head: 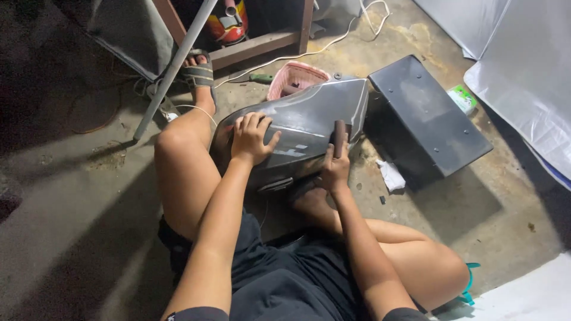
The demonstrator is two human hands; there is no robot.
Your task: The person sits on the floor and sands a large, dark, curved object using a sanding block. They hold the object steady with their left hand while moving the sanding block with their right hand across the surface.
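A person is sitting on a concrete floor [71, 196] with a grey curved body panel [309, 119] resting between the legs, its far end pointing away from the body. The left hand [251, 139] is lying spread over the panel's near upper edge, fingers curled over the rim and thumb stretched out along the face, bracing it. The right hand [335, 168] is closing around a small dark sanding block [339, 137] and is pressing it upright against the panel's right side. Just beside the panel, to the right, a flat black box [428, 119] is lying on the floor, with a crumpled white scrap [391, 176] near its front corner and a small green packet [463, 98] at its far side. Behind the panel, a pink basket [295, 77] is partly showing. A white cord [321, 44] is trailing across the floor beyond it. White sheets [523, 77] are covering the right edge.
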